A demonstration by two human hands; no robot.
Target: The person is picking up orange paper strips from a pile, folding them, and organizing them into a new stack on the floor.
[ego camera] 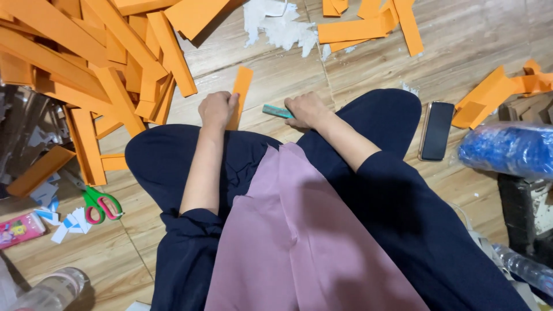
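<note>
Pink cloth (299, 230) on lap (foreground), left hand (216, 109) gripping orange strip (239, 92), right hand (305, 109) on teal tool (276, 111)

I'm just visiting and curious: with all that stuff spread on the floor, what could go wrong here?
The scissors lie open-side out beside the knee, so a shifting leg might catch them. The phone sits on the floor near the other knee and could get knocked. The right hand grips a small teal tool close to the left hand holding an orange strip.

Single head-worn view — steeply downward, close over lap and wooden floor (368, 75).
</note>
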